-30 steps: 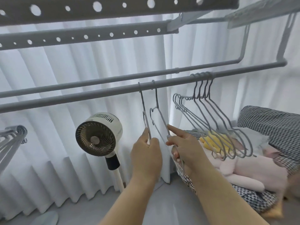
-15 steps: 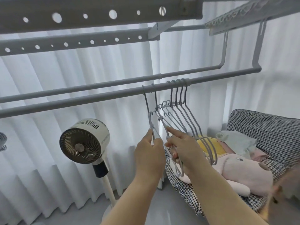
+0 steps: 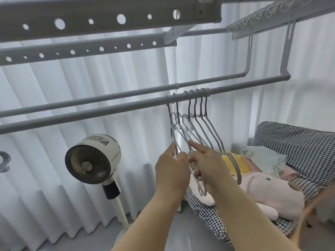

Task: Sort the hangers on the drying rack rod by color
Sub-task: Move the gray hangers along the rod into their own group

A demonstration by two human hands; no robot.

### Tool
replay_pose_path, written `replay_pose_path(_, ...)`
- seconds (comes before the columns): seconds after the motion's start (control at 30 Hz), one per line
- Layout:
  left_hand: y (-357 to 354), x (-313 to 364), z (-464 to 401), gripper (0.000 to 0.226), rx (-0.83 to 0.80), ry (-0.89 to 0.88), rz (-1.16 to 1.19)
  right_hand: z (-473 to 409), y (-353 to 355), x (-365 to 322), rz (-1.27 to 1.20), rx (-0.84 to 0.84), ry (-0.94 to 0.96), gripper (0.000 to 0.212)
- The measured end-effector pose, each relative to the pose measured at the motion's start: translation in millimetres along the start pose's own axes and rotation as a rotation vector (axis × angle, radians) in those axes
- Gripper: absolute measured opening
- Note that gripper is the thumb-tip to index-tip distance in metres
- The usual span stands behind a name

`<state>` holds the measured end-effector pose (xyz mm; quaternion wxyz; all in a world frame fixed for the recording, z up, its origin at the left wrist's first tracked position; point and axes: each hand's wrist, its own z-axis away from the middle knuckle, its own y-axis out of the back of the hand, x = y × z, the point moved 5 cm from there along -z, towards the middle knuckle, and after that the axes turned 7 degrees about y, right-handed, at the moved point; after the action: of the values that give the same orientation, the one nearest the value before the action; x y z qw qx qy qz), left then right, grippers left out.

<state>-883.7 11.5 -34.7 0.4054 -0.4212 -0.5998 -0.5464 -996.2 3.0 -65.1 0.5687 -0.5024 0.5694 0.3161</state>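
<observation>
Both loose hangers now sit much closer to the bunch of four than a second ago, their hooks nearly closing the gap along the front rod (image 3: pixel 101 115). My left hand (image 3: pixel 172 171) pinches the lower wire of the left-most grey hanger (image 3: pixel 172 131) between thumb and fingers. My right hand (image 3: pixel 204 167) is curled round the shoulder of the second grey hanger (image 3: pixel 178 124), with the forefinger stretched out along its arm.

To finish this step well, I judge it best to slide each hook along the rod with a light, level pull, so it neither lifts off nor twists. The two should stop just beside the grouped grey hangers (image 3: pixel 206 127), hooks all facing one way and arms not crossed, since thin wires like these could snag each other.

All six hangers look like slim wire with a matte grey coating, with small notches near the shoulders. Both rods are smooth, round, pale grey tube; above them run flat rails with punched round holes (image 3: pixel 108 19). Pleated white curtains (image 3: pixel 72 98) hang behind, and a round white fan (image 3: pixel 90 160) stands at lower left. A soft pink plush toy (image 3: pixel 268 189) lies on a houndstooth cushion (image 3: pixel 299 147) at right.
</observation>
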Motion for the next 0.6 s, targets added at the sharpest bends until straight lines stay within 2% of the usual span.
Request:
replay_pose_path(0.2,-2.1,5.4,2.8,0.044,-0.003,0.007,-0.022,-2.6,3.8,-0.4,-0.012,0.009,0.005,0.044)
replay_pose_path(0.37,-5.3,9.8,6.4,0.05,-0.014,0.015,-0.052,-4.7,7.3,-0.1,-0.005,0.004,0.015,0.044)
replay_pose_path(0.53,-8.0,11.4,6.0,0.044,-0.011,0.008,-0.027,-6.9,9.8,-0.1,-0.004,0.004,0.018,0.043)
replay_pose_path(0.6,-9.5,11.2,6.2,0.051,-0.017,0.012,-0.041,-7.8,10.1,0.8,0.006,0.002,0.018,0.044)
